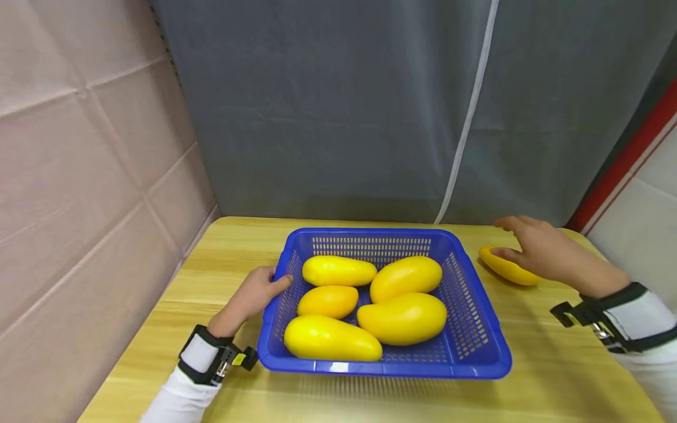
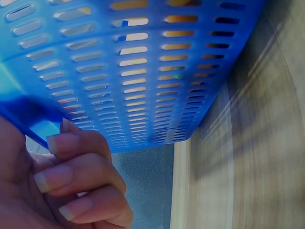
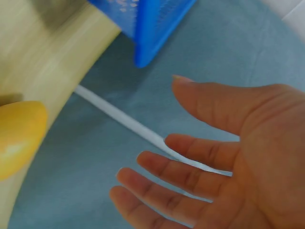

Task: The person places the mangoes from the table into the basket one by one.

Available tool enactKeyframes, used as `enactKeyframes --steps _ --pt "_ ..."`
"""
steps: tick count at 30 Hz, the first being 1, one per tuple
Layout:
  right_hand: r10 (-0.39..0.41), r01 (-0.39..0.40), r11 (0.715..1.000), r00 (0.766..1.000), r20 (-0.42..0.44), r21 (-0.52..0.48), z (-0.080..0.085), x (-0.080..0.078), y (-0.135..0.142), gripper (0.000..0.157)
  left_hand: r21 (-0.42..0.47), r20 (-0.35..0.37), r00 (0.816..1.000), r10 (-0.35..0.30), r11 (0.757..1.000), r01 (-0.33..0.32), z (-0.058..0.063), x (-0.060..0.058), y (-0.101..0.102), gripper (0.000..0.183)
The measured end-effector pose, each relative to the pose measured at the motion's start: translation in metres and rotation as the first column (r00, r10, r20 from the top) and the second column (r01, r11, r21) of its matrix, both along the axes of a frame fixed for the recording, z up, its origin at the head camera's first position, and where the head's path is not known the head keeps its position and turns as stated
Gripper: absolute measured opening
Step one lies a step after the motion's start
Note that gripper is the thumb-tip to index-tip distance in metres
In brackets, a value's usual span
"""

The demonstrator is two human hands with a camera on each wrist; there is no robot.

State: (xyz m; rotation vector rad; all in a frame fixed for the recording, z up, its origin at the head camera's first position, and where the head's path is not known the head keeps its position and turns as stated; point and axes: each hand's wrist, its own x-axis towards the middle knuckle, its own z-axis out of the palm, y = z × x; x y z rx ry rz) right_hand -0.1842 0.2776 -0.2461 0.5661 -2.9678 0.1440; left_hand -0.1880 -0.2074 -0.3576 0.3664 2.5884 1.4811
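Note:
A blue plastic basket (image 1: 381, 369) with slotted walls holds several yellow mangoes (image 1: 402, 318). My left hand (image 1: 257, 292) grips its left rim, thumb over the inside and fingers outside. In the left wrist view those fingers (image 2: 83, 169) curl beneath the rim beside the basket's slotted wall (image 2: 128, 81). To the right of the basket, one more mango (image 1: 510, 271) lies on the table. Over that mango hovers my right hand (image 1: 545, 249), thumb and fingers spread, holding nothing. The right wrist view shows a gap between the hand (image 3: 228, 157) and the mango (image 3: 21, 138).
The wooden table (image 1: 227, 249) ends at a grey curtain (image 1: 328, 117) with a white cord (image 1: 472, 106) hanging down it. A pale padded wall (image 1: 90, 205) borders the left side. A red strip (image 1: 624, 158) and white panel stand at the right.

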Motion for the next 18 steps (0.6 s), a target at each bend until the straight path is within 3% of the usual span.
enactKeyframes --steps 9,18 --pt "-0.043 0.044 0.999 0.995 0.087 -0.008 -0.035 -0.012 0.032 0.056 0.003 0.011 1.0 -0.019 1.0 0.019 0.001 0.0 0.0 0.031" --pt "-0.088 0.09 0.996 0.988 0.123 -0.011 -0.056 -0.022 0.047 0.061 0.005 0.009 1.0 -0.013 1.0 0.013 0.004 0.001 0.0 0.031"
